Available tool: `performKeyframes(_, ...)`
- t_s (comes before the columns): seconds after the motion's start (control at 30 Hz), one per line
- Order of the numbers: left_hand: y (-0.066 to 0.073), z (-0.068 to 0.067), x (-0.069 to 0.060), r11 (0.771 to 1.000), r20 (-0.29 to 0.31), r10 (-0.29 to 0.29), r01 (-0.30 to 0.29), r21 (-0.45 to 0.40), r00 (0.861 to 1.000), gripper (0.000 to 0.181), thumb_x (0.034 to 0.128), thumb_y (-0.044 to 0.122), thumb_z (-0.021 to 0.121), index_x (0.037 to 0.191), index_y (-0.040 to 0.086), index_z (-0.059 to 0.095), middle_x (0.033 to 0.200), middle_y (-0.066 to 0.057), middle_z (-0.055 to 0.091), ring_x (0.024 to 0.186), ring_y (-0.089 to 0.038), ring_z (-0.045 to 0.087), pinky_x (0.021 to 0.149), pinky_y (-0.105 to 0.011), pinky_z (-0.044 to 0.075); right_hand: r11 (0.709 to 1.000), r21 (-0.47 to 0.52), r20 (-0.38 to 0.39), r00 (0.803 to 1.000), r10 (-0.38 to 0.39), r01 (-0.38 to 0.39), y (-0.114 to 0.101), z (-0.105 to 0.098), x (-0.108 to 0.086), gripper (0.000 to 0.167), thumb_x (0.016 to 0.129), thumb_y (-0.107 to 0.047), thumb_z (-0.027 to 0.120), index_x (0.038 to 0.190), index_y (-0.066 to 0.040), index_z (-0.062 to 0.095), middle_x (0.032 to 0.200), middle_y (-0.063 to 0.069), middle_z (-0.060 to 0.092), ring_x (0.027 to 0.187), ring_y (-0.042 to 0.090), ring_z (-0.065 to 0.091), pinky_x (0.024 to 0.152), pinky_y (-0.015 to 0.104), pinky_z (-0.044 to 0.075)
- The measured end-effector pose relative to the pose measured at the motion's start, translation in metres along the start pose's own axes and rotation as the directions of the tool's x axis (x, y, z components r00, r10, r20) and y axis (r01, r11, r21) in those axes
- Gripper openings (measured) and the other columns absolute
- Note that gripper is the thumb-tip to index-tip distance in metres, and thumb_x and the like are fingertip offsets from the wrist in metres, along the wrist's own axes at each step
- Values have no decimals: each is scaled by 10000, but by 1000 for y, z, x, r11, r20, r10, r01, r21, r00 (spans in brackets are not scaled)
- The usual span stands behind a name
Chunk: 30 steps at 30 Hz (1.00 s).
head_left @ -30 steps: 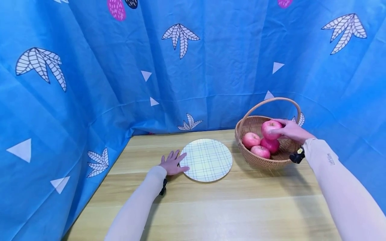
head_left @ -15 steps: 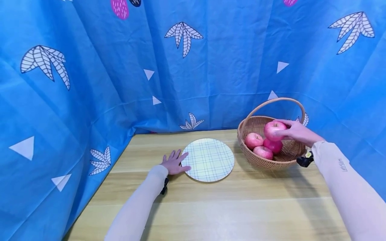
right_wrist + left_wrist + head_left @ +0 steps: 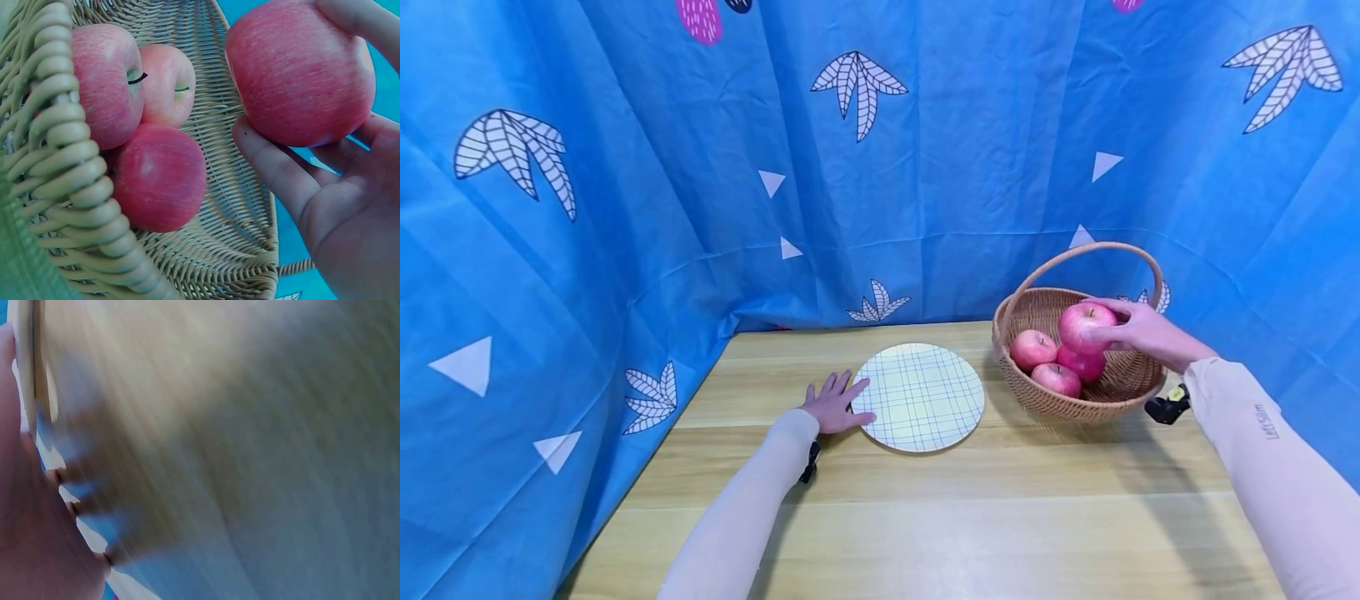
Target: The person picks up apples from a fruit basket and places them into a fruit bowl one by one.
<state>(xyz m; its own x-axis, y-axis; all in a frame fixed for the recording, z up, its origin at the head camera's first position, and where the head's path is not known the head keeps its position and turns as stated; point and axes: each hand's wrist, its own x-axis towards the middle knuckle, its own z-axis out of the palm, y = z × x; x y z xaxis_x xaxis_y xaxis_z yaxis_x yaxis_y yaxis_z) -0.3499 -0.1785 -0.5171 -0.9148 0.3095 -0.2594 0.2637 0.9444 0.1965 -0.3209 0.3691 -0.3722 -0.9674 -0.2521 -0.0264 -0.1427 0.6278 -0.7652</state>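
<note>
A red apple (image 3: pixel 300 75) is gripped between the thumb and fingers of my right hand (image 3: pixel 1150 333), held above the wicker basket (image 3: pixel 1060 406). Inside the basket lie three more apples: a paler one (image 3: pixel 1033 350), one at the front (image 3: pixel 1057 380) and a deeper red one (image 3: pixel 1084 363) beneath the held apple. My left hand (image 3: pixel 833 407) has its fingers spread at the left edge of a round plate (image 3: pixel 917 400) with a blue grid pattern, thumb and forefinger on its rim. The left wrist view shows mostly blurred tabletop and part of that hand (image 3: pixel 44 544).
The wooden table (image 3: pixel 925 533) carries the plate at its middle and the basket to the right. An arched handle (image 3: pixel 1101 247) rises over the basket. Blue patterned curtain (image 3: pixel 970 167) hangs behind the table and along its sides.
The head view has shifted slightly, so everything sits a little further right. My right hand still holds the apple above the basket, with its forearm swung slightly right. The left hand stays at the plate.
</note>
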Motion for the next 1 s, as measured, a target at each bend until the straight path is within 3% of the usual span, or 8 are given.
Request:
performKeyframes(0.1, 0, 0, 1, 1000, -1, -2, 2, 3, 1000, 932, 846, 863, 402, 1613, 423, 108, 1714, -56, -9, 1568, -367, -18, 1196, -686, -7, 999, 35, 3, 1000, 5, -5, -1, 0, -3, 800, 972, -330, 665, 1607, -91, 240, 1512, 266, 415, 974, 26, 644, 861, 235, 525)
performKeyframes(0.2, -1, 0, 2, 1000, -4, -5, 5, 6, 1000, 926, 847, 860, 404, 1612, 423, 120, 1714, -57, -3, 1569, -365, -13, 1197, -686, -7, 1000, 2, -13, 1000, 6, -6, -2, 0, -5, 790, 975, -358, 656, 1607, -110, 251, 1514, 248, 416, 1004, 30, 604, 845, 228, 514)
performKeyframes(0.53, -1, -2, 1, 1000, 5, -8, 8, 1, 1000, 923, 849, 855, 412, 1610, 434, 104, 1715, -52, -10, 1570, -356, -19, 1199, -681, -13, 999, -53, -9, 1000, -10, 10, -15, 1, -11, 777, 965, -421, 652, 1607, -186, 282, 1506, 188, 464, 1309, 320, 459, 965, 381, 451)
performKeyframes(1.0, -3, -2, 4, 1000, 7, 9, -9, -2, 1000, 933, 854, 853, 408, 1617, 402, 118, 1714, -70, -22, 1567, -373, -25, 1190, -693, -29, 992, -76, 2, 995, -96, 96, -39, 16, -17, 631, 950, -386, 675, 1526, -301, 432, 1446, 103, 534, 1292, 294, 464, 977, 471, 466)
